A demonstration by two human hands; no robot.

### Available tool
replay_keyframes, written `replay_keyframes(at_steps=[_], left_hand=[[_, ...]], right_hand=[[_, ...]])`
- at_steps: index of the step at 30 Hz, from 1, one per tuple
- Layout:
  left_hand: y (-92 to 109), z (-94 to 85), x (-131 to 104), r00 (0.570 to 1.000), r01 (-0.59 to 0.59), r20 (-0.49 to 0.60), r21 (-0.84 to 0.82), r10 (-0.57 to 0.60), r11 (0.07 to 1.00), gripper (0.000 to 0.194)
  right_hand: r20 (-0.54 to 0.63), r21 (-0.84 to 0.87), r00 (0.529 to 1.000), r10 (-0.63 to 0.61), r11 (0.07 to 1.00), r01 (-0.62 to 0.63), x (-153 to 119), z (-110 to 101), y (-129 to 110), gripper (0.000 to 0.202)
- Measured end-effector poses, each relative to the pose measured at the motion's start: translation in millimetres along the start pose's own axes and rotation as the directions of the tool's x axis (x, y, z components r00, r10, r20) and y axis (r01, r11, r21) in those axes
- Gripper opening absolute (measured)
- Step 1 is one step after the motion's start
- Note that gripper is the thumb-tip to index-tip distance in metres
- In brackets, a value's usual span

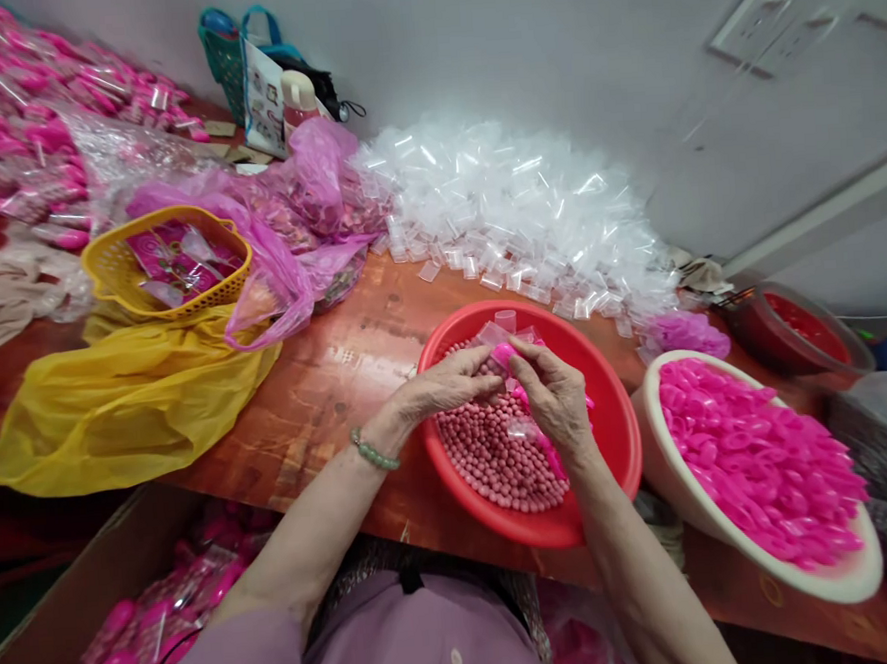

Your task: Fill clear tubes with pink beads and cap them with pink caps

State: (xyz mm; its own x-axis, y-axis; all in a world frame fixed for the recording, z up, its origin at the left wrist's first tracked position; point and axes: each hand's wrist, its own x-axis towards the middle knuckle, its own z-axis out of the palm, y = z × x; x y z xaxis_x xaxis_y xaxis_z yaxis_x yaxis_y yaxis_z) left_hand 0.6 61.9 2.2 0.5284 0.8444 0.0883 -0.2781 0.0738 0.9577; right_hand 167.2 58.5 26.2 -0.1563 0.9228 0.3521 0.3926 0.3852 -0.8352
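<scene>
Above a red basin [624, 431], my left hand [457, 379] and my right hand [552, 390] meet at a small bright pink plastic piece [503, 354]. Fingers of both hands close on it, the left from one side and the right from the other. Below them, many dull pink beads [488, 459] fill the basin's near part. Clear plastic tubes [506, 321] lie in the basin behind my fingers. More bright pink pieces rest among the beads, partly hidden by my right hand. A green bead bracelet [376, 451] circles my left wrist.
A white tub [648, 410] of pink plastic pieces [752, 453] stands right. Clear tubes [511, 208] are heaped along the wall. Left are a yellow basket [97, 258], a yellow bag [133, 411] and a pile of pink filled tubes [17, 128]. An open box [75, 575] sits below the table.
</scene>
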Motion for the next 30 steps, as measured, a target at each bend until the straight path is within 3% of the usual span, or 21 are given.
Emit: replay_keyframes(at_steps=[4, 8, 12, 16, 19, 23, 30], left_hand=[[3, 1.4, 0, 0.999, 0.014, -0.032, 0.101, -0.011, 0.995, 0.026], [4, 1.0, 2, 0.999, 0.029, -0.019, -0.004, -0.029, 1.0, 0.03], [6, 0.6, 4, 0.997, 0.08, -0.006, -0.119, -0.082, 0.99, 0.038], [7, 0.4, 5, 0.993, 0.113, -0.006, -0.295, -0.12, 0.949, 0.042], [7, 0.0, 6, 0.99, 0.134, 0.006, -0.368, -0.142, 0.92, 0.047], [5, -1.5, 5, 0.992, 0.117, 0.015, -0.411, -0.122, 0.904, 0.048], [3, -3.6, 1, 0.986, 0.165, 0.069, -0.447, -0.15, 0.879, 0.047]], right_hand=[[-0.067, -0.008, 0.997, 0.025, 1.0, -0.026, -3, 3, 5, 0.027], [-0.088, -0.052, 0.996, 0.005, 0.999, -0.01, -2, 9, 5, 0.026], [-0.012, -0.132, 0.999, -0.05, 0.99, 0.048, 0, 7, 7, 0.032], [0.172, -0.311, 0.966, -0.192, 0.92, 0.238, -1, 4, 11, 0.067], [0.214, -0.416, 0.933, -0.291, 0.837, 0.356, -3, 8, 16, 0.085], [0.187, -0.511, 0.907, -0.377, 0.752, 0.417, -4, 13, 17, 0.073], [0.241, -0.643, 0.877, -0.416, 0.608, 0.465, -5, 7, 12, 0.062]])
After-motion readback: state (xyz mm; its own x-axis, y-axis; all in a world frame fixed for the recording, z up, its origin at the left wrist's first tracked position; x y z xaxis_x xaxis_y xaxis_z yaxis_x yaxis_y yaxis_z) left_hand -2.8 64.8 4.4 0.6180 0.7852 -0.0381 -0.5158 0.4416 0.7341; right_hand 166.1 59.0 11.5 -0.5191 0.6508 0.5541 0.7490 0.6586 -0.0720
